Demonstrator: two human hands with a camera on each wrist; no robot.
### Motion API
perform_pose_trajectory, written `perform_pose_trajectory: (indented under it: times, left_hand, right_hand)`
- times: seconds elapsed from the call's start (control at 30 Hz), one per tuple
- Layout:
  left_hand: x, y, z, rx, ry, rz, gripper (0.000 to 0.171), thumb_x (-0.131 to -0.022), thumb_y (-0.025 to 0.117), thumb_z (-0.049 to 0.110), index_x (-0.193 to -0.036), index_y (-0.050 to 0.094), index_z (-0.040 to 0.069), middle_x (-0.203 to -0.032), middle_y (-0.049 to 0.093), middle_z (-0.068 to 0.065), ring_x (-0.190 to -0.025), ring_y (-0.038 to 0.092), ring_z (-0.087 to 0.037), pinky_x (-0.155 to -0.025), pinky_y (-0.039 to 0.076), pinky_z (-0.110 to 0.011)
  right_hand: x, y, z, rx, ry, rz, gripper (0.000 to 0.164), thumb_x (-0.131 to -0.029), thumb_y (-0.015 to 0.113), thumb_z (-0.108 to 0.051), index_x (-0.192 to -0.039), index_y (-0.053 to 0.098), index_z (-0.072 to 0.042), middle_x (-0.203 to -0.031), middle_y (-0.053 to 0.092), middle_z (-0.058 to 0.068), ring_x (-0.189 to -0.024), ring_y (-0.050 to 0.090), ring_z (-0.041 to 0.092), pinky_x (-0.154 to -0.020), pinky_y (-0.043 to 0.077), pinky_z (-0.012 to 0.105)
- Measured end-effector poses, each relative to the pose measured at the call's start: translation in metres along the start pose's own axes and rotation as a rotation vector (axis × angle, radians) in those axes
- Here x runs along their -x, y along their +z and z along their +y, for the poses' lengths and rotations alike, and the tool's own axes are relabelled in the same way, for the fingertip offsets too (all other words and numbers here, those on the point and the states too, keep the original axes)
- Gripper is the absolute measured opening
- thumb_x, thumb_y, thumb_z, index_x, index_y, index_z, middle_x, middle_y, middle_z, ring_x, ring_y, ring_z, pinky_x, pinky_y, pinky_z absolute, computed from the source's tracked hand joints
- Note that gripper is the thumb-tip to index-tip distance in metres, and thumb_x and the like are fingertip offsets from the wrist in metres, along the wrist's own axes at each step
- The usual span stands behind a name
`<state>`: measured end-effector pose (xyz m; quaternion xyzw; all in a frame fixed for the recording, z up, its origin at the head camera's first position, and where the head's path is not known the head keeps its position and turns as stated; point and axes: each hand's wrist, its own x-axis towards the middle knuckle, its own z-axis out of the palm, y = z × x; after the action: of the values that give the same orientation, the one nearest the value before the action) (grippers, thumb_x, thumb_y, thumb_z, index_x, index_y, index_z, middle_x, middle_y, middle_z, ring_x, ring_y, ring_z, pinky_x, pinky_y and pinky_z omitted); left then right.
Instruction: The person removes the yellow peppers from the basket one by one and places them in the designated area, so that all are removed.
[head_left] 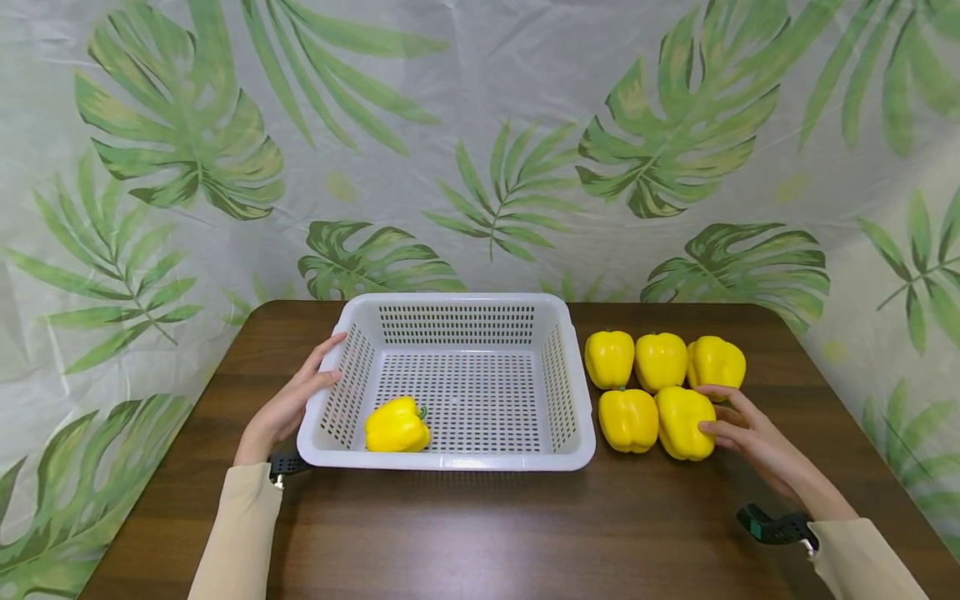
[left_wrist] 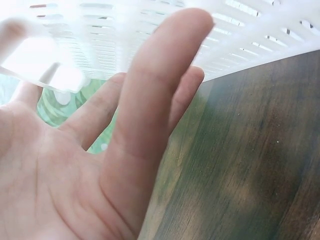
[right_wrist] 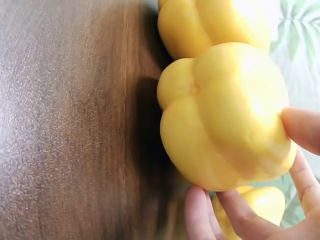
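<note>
A white perforated plastic basket (head_left: 450, 461) stands on the table with one yellow bell pepper (head_left: 395, 426) lying on its side within, near the front left. My left hand (head_left: 288, 402) rests against the basket's left rim; its fingers (left_wrist: 145, 95) stretch fairly straight along the outer wall in the left wrist view. On the right, my right hand (head_left: 750, 433) grips the nearest right yellow bell pepper (head_left: 684, 425), its fingertips (right_wrist: 195, 200) against the lobed surface. That pepper leans a little beside another yellow bell pepper (head_left: 628, 421).
Behind the two front peppers sit a left back pepper (head_left: 609, 360), a middle back pepper (head_left: 661, 362) and a right back pepper (head_left: 717, 365), close to the basket's right side. The brown wooden table (head_left: 480, 533) meets a leaf-patterned cloth (head_left: 510, 167) at its far edge.
</note>
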<state>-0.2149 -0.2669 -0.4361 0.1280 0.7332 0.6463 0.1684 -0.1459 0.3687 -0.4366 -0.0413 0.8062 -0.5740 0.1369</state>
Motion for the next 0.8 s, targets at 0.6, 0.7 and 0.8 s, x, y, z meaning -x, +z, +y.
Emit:
perform_pose_trajectory:
  times: [0.6,0.7,0.8]
  left_hand:
    - [0.000,0.001,0.002,-0.003,-0.005,0.007,0.063,-0.100,0.043,0.023,-0.152,0.008,0.031,-0.153,0.007,-0.021,-0.122,0.033,-0.056,-0.081,0.048,-0.060]
    - [0.000,0.001,0.002,-0.003,-0.008,0.009,0.063,-0.100,0.043,0.023,-0.152,0.008,0.031,-0.154,0.007,-0.021,-0.123,0.033,-0.056,-0.081,0.048,-0.060]
    - [0.000,0.001,0.002,-0.005,-0.008,0.010,0.063,-0.101,0.043,0.023,-0.152,0.008,0.031,-0.154,0.007,-0.021,-0.122,0.033,-0.056,-0.081,0.048,-0.060]
  right_hand:
    - [0.000,-0.003,0.002,-0.049,-0.046,0.020,0.042,-0.100,0.050,-0.013,-0.137,0.033,-0.017,-0.142,0.021,0.029,-0.103,0.049,-0.009,-0.081,0.048,0.017]
    - [-0.001,-0.005,-0.003,-0.076,-0.085,0.031,0.041,-0.099,0.050,-0.009,-0.137,0.035,-0.013,-0.138,0.037,0.014,-0.106,0.050,-0.008,-0.082,0.047,0.016]
    - [-0.002,-0.007,-0.008,-0.115,-0.127,0.036,0.040,-0.099,0.050,-0.006,-0.136,0.037,-0.013,-0.127,0.048,-0.004,-0.107,0.052,-0.006,-0.083,0.045,0.014]
